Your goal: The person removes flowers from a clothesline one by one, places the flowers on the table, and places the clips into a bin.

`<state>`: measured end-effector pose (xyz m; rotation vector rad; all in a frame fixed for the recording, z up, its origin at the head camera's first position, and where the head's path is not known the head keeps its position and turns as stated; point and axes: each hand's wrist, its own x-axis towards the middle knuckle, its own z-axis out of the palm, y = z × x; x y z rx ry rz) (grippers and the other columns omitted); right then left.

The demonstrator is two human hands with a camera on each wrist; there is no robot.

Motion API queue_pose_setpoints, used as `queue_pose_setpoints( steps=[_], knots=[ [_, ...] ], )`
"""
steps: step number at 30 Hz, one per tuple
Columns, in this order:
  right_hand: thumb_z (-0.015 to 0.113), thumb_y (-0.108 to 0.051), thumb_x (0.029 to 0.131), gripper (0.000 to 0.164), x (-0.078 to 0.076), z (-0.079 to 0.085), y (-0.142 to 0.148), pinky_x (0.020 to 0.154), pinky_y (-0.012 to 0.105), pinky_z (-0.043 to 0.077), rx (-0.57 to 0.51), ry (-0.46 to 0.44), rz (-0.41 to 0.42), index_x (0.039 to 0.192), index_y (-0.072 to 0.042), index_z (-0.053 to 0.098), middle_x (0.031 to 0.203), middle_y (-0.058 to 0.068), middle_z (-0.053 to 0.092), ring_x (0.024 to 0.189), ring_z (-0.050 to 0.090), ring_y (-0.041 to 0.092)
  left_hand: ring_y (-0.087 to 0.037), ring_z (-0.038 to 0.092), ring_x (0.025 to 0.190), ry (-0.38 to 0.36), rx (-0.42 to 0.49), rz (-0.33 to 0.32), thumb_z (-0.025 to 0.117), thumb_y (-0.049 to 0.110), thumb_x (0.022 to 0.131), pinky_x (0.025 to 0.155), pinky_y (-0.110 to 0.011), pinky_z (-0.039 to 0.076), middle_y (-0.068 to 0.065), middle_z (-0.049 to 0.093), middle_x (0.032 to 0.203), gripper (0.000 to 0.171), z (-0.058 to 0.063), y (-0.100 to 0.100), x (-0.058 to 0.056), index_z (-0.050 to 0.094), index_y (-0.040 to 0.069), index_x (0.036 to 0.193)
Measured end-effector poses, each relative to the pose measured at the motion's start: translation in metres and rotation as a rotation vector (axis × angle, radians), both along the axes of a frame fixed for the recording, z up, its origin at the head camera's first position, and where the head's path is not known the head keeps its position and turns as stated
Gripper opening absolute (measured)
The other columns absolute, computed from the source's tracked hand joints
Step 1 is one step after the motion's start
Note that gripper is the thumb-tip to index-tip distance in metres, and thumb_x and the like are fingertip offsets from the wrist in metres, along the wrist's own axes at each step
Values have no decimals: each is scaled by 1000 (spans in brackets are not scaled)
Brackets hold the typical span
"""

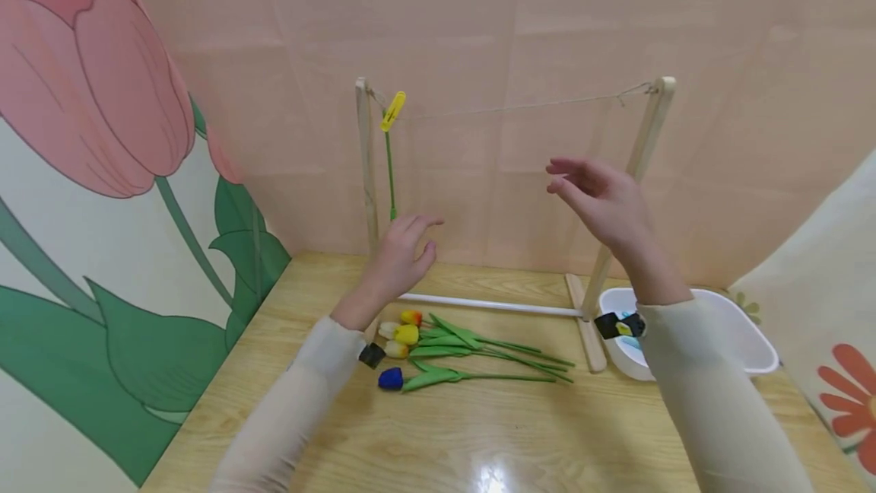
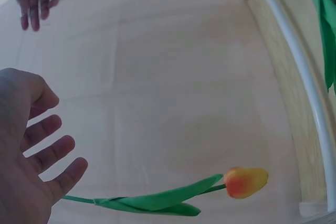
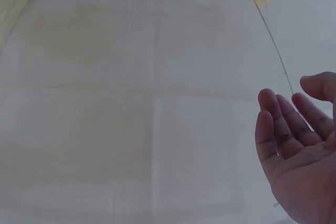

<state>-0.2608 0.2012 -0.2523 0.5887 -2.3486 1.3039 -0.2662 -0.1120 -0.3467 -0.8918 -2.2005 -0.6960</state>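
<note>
A yellow clothespin (image 1: 393,112) clips an artificial tulip by its green stem (image 1: 390,173) to the string near its left end. Its orange-yellow bloom (image 2: 245,182) points down and shows in the left wrist view; in the head view my left hand hides it. My left hand (image 1: 397,261) hovers in front of the hanging tulip, fingers relaxed and holding nothing. Raised by the right post, my right hand (image 1: 609,200) has loosely bent fingers with nothing between them. Below lie several artificial tulips, among them a blue tulip (image 1: 391,379) and a yellow tulip (image 1: 407,335).
The string (image 1: 506,108) spans two wooden posts, the right post (image 1: 650,128) standing on a wooden foot (image 1: 592,348). A white bar (image 1: 489,303) joins them low down. A white basin (image 1: 735,326) with blue items sits at right on the wooden table (image 1: 438,440).
</note>
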Motion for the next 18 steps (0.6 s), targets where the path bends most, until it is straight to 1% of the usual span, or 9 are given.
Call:
queue_pose_setpoints(
  steps=[4, 7, 11, 14, 18],
  knots=[
    [64, -20, 101, 36, -5, 9, -13, 85, 11, 51, -54, 12, 26, 133, -6, 64, 122, 6, 69, 97, 67, 3, -31, 60, 115, 0, 44, 22, 66, -1, 91, 100, -41, 51, -15, 67, 122, 33, 6, -8, -3, 64, 0, 125],
    [63, -19, 101, 35, -8, 15, -21, 87, 13, 52, -84, 11, 48, 133, -4, 63, 123, 6, 69, 97, 67, 4, -30, 59, 117, -23, 56, 52, 66, 1, 92, 100, -40, 52, -14, 65, 124, 34, 9, -14, -5, 64, 1, 126],
    [63, -18, 101, 35, -12, 22, -30, 89, 15, 52, -121, 1, 81, 133, -3, 62, 126, 9, 67, 99, 67, 7, -31, 57, 121, -41, 72, 81, 66, 1, 93, 98, -42, 53, -15, 64, 128, 35, 11, -21, -9, 63, 2, 128],
    [62, -17, 101, 37, -14, 27, -36, 92, 17, 53, -142, 5, 100, 135, -3, 61, 130, 11, 66, 100, 67, 9, -33, 55, 123, -30, 95, 93, 66, 0, 91, 101, -43, 51, -17, 63, 129, 36, 12, -25, -13, 63, 1, 127],
    [63, -18, 101, 39, -18, 33, -45, 92, 18, 53, -168, 19, 108, 138, -8, 59, 134, 10, 63, 100, 68, 10, -33, 56, 122, -4, 128, 106, 67, -2, 90, 104, -44, 48, -17, 62, 130, 38, 15, -29, -18, 62, -1, 127]
  ],
)
